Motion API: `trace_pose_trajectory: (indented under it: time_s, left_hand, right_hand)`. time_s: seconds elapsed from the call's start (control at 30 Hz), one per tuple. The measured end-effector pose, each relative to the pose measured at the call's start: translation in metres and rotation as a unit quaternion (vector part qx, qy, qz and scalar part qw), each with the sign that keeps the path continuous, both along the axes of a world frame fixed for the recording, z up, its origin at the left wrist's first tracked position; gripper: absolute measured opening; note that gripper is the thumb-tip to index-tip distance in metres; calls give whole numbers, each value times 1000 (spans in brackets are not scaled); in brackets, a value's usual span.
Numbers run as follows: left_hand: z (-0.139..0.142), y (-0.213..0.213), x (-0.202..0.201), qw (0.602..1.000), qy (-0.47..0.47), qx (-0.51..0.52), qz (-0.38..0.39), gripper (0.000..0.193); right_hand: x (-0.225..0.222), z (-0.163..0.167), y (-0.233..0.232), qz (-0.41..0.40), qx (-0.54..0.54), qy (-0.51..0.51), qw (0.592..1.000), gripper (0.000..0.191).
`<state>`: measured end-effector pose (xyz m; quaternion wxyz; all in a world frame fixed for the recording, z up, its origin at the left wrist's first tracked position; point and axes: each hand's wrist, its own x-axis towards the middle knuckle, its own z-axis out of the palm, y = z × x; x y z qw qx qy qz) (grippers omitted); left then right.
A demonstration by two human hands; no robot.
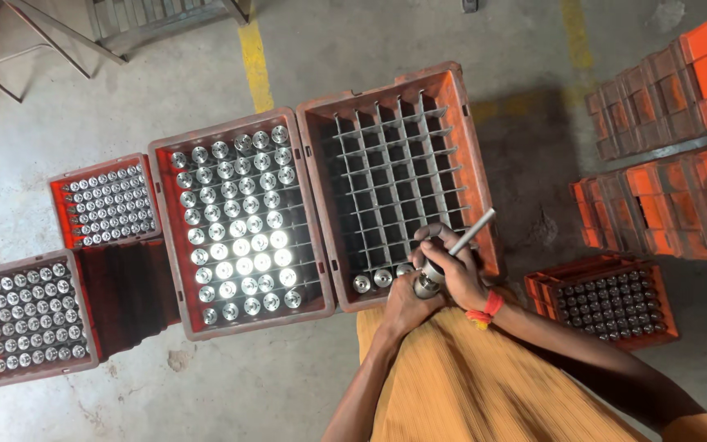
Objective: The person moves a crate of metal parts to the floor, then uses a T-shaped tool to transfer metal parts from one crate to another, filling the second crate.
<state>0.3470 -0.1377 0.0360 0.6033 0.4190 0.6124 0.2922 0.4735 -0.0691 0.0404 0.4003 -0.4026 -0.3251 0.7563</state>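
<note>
Item in hand: one short metal cylinder, bright steel with a round shiny end, held over the near right corner of the gridded crate. The left hand is wrapped closed around its lower side. The right hand, with an orange thread at the wrist, is closed around a slim grey metal rod whose lower end meets the cylinder and whose upper end slants up to the right.

Gridded crate: orange plastic, grey dividers forming open cells; three like cylinders stand in its near row, just left of the hands.

Left neighbour, touching: full crate of the same orange kind, rows of upright shiny cylinders filling it.

Further left: two smaller red trays of smaller metal parts, one far, one near at the left edge.

Right of the hands: a small orange crate of dark parts on the floor; beyond it, far right, stacked orange crates.

Near edge: the person's ochre garment covers the lap below the hands. The hands partly hide the crate's near right cells.
</note>
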Motion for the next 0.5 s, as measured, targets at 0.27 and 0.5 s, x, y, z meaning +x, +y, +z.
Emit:
trace_pose_trajectory:
  time_s: [0.27, 0.5]
  left_hand:
    - [-14, 16, 15, 995, 64, -15, -73, 44]
    - [-35, 26, 28, 990, 4, 55, -131, 55]
  right_hand:
    - [30, -11, -4, -21, 9, -17, 1000, 14]
    - [55, -39, 1, 31, 22, 15, 999, 14]
